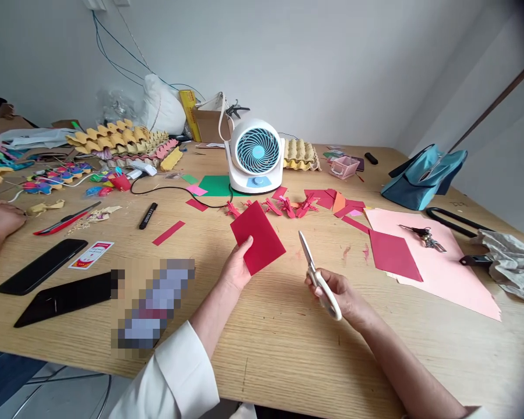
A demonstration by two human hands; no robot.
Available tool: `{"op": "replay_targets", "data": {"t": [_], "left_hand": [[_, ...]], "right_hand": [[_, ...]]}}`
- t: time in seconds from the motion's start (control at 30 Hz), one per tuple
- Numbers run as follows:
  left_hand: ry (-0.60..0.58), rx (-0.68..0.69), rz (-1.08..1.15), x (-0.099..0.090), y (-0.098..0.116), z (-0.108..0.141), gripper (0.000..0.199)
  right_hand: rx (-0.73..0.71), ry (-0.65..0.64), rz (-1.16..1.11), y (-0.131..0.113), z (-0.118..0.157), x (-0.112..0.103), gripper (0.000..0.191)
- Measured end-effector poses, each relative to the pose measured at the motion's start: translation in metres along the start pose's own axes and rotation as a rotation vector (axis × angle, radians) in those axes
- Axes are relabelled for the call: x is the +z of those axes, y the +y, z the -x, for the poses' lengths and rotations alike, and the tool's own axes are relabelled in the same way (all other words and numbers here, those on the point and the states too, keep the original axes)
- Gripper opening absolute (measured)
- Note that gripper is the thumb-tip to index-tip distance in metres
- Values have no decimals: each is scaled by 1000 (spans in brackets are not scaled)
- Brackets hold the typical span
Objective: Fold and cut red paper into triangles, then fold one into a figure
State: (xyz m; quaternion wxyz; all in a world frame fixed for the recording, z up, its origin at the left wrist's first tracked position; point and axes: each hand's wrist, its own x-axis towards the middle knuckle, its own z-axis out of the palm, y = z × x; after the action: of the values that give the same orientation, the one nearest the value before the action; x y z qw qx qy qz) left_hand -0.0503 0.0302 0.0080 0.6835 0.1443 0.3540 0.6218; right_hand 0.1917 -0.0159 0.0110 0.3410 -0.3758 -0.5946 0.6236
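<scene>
The left hand (237, 265) pinches a flat red paper square (259, 235) by its near edge, thumb on top; the right hand (338, 294), just beside it, curls around the white-handled metal scissors (313, 269), blades pointing away and apart from the paper. The paper looks light, fairly stiff, easily creased; a light pinch near an edge should suit it. The scissors look rigid and heavier, best held by the handle loops.

Beyond the left hand, past the white-and-blue fan (258, 152), an open brown cardboard box (213, 126) has a pale strap over its side; its depths are hidden. Farther left of that grip, a small red cup (121, 183) holds slim items. Beyond the right hand stands a pink plastic basket (344, 167), contents unclear; nearer, rightward, a teal fabric bag (413, 183) hides its inside.
</scene>
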Motion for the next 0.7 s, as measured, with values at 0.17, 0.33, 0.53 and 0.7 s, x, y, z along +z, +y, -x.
{"op": "replay_targets", "data": {"t": [0.17, 0.33, 0.53, 0.7], "left_hand": [[48, -20, 31, -1, 4, -3, 49], [59, -19, 36, -3, 5, -4, 53], [74, -9, 41, -3, 5, -6, 52], [66, -20, 53, -5, 5, -7, 50]], "right_hand": [[-58, -205, -55, 4, 5, 10, 49], [-47, -326, -99, 0, 10, 13, 57], [4, -365, -92, -6, 13, 17, 57], [24, -361, -118, -6, 12, 17, 54]]}}
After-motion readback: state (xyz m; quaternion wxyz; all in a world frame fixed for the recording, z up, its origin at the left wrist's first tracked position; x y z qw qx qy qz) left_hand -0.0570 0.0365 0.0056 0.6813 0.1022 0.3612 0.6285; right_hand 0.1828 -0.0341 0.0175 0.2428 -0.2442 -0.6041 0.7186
